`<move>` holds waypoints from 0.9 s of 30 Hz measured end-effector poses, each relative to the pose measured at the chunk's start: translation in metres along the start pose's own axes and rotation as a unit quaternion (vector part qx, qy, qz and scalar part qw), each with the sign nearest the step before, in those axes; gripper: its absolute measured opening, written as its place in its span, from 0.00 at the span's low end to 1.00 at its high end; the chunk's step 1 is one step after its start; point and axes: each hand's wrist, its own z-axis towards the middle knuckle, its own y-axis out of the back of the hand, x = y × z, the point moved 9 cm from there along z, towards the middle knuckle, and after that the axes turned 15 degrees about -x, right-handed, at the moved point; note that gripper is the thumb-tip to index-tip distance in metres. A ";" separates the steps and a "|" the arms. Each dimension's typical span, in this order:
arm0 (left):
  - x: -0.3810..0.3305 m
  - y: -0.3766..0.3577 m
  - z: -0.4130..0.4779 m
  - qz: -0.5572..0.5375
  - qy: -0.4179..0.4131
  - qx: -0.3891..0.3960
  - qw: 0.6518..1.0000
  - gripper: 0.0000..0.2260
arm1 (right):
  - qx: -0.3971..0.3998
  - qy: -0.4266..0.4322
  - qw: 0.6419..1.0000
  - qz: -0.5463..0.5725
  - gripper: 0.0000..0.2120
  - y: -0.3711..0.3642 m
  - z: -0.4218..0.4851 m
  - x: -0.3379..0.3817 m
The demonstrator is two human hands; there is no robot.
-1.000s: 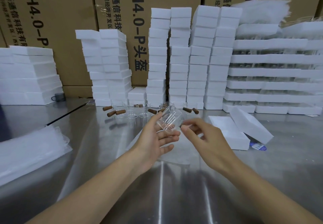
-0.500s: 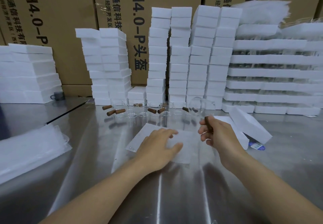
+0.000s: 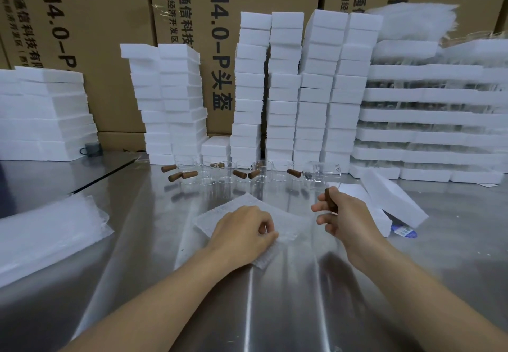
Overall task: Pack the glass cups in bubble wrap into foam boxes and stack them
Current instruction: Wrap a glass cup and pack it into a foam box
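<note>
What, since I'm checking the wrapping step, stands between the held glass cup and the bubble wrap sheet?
Nothing visible does. The glass cup, held in the right hand, hangs right of the bubble wrap sheet. The left hand rests on the sheet's near part; the part nearest the cup is bare.

packing warehouse | foam boxes (image 3: 286,87) stacked (many) | cartons (image 3: 104,35) behind

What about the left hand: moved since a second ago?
Yes. The left hand came down and back, away from the row of glass cups, onto the bubble wrap sheet.
</note>
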 end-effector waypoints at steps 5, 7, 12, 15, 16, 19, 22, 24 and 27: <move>0.026 0.011 0.009 -0.096 0.128 -0.072 0.985 0.13 | 0.047 0.039 0.997 -0.041 0.14 -0.010 -0.010 0.008; 0.035 0.017 0.011 -0.131 0.166 -0.103 0.972 0.15 | 0.074 0.067 0.994 -0.053 0.14 -0.016 -0.016 0.011; 0.048 0.022 0.011 -0.172 0.203 -0.126 0.956 0.16 | 0.128 0.117 0.982 -0.068 0.16 -0.030 -0.031 0.017; 0.046 0.018 0.012 -0.171 0.188 -0.120 0.960 0.18 | 0.144 0.126 0.980 -0.062 0.16 -0.033 -0.036 0.019; 0.045 0.018 0.013 -0.171 0.181 -0.117 0.961 0.18 | 0.147 0.126 0.979 -0.059 0.16 -0.034 -0.037 0.019; 0.036 0.016 0.013 -0.156 0.149 -0.095 0.972 0.19 | 0.150 0.124 0.979 -0.065 0.17 -0.034 -0.039 0.019; 0.036 0.012 0.011 -0.157 0.152 -0.089 0.972 0.18 | 0.142 0.111 0.979 -0.092 0.18 -0.033 -0.037 0.014; 0.038 0.012 0.011 -0.180 0.168 -0.100 0.964 0.17 | 0.135 0.100 0.980 -0.102 0.18 -0.032 -0.035 0.010; 0.044 0.017 0.012 -0.228 0.195 -0.134 0.944 0.15 | 0.127 0.100 0.980 -0.113 0.18 -0.029 -0.033 0.009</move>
